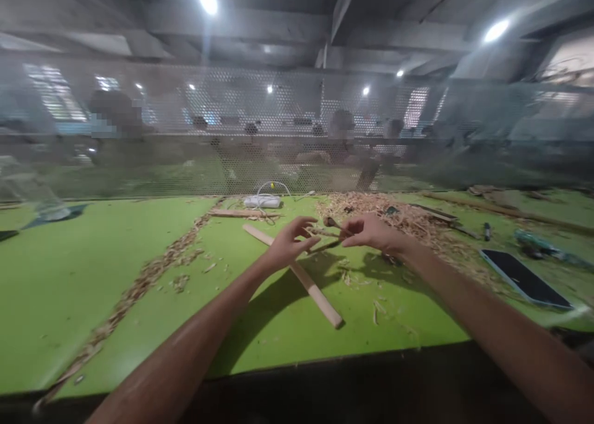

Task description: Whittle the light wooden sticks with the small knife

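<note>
Both my hands are held out over a green table [93,275]. My left hand [288,244] pinches one end of a thin wooden stick [325,246]; its other fingers are spread. My right hand [371,232] is closed on a small dark-handled tool [332,223] whose tip meets the same stick. Under my left hand a longer flat wooden strip [320,300] lies slantwise on the table. Wood shavings [408,223] are heaped behind and beside my right hand.
A phone [524,278] lies flat at the right. A white cable bundle [262,200] and another wooden strip [241,213] sit at the back centre. A trail of shavings [139,288] runs down the left. A mesh screen [297,133] backs the table; blurred people sit beyond.
</note>
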Motion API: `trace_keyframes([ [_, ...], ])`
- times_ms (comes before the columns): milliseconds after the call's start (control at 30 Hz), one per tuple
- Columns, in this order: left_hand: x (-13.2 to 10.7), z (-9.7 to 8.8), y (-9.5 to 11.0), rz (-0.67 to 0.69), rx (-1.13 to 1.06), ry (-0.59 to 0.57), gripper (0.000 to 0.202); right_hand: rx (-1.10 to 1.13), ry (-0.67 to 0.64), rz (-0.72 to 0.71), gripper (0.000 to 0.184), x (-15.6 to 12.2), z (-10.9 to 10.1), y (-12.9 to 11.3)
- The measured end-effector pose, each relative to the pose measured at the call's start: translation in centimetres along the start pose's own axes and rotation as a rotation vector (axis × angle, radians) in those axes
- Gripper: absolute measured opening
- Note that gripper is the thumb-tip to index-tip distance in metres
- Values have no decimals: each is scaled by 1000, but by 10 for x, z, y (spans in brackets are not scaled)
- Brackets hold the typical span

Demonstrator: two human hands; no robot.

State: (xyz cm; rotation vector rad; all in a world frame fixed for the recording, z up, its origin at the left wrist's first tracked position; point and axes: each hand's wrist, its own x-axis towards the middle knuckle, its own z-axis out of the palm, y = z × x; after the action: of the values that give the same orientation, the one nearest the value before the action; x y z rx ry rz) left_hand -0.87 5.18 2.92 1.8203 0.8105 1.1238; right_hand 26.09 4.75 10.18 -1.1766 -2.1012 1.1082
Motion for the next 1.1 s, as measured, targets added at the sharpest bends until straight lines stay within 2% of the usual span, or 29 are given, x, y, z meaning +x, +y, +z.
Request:
trace_keyframes([
  [100, 2, -6, 0, -19, -74, 2, 31, 3, -23, -29, 27, 27, 11, -2],
  [233, 5, -15, -4, 0, -95, 44, 31, -6, -13, -69, 28, 44, 21, 4],
  [367, 6, -18, -8, 1, -84, 41, 26, 38, -31, -49, 38, 44, 26, 17],
  [500, 5, -19, -8, -39, -103, 38, 27, 131, -68, -7, 39, 39, 28, 24],
  [800, 5, -22, -3, -86, -143, 45, 34, 245, -97, 24, 44, 39, 20, 37],
  [867, 5, -24, -5, -91, -121, 89, 33, 295, -79, 22, 46, 40, 15, 43],
  [1000, 4, -28, -11, -66, -52, 209, 34, 390, 36, -2, 50, 42, 6, 58],
  [1100, 4, -29, -14, -79, -1, 226, 34, 437, 98, -12, 48, 43, 3, 65],
])
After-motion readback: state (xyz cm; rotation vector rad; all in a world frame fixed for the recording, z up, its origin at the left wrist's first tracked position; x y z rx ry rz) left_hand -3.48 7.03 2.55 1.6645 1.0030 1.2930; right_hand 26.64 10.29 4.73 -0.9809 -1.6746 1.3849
